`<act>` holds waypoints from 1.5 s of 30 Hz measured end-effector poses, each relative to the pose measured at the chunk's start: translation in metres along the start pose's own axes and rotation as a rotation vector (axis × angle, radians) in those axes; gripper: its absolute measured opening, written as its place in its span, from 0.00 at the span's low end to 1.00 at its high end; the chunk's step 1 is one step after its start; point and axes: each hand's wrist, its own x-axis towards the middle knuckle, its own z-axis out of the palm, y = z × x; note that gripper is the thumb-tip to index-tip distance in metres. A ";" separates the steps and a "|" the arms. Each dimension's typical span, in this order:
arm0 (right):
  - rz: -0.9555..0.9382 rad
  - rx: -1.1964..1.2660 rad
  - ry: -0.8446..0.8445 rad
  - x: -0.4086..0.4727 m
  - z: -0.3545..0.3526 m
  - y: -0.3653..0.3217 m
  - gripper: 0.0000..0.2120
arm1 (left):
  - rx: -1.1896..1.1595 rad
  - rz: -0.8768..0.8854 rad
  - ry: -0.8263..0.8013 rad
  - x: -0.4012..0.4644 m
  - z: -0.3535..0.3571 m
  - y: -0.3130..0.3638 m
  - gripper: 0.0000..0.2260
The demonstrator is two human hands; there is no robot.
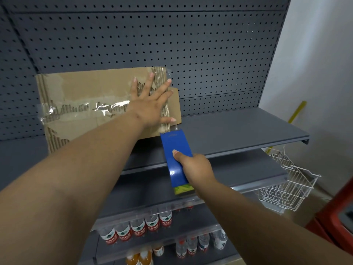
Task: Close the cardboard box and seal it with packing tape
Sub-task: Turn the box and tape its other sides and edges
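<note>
- The cardboard box [91, 104] is shut, up on the shelf [238, 129].
- My left hand [150, 104] lies flat, fingers wide, on it.
- My right hand [194, 169] grips the blue tape holder [175, 155], pulling tape across the right end; I think it needs cutting next.

Grey pegboard shelving [191, 44], white wall [315, 64] right, wire basket [286, 188] hanging.

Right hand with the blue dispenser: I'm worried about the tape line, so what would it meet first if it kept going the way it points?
Probably the cardboard box: the tape dispenser in the right hand points at its near right corner, just below the left hand.
</note>
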 end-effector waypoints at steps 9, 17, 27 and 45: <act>-0.055 0.030 0.012 0.003 -0.005 -0.003 0.16 | 0.014 0.025 0.118 0.001 0.004 -0.001 0.36; -0.079 0.002 0.007 0.002 -0.006 0.002 0.16 | 0.166 0.366 0.250 0.016 -0.011 -0.029 0.26; -0.075 -0.082 0.016 0.011 -0.007 -0.006 0.24 | 0.364 0.437 0.095 0.054 -0.044 -0.040 0.33; -0.067 -0.073 0.022 0.011 -0.010 -0.006 0.26 | 0.396 0.054 0.151 0.044 -0.041 -0.038 0.51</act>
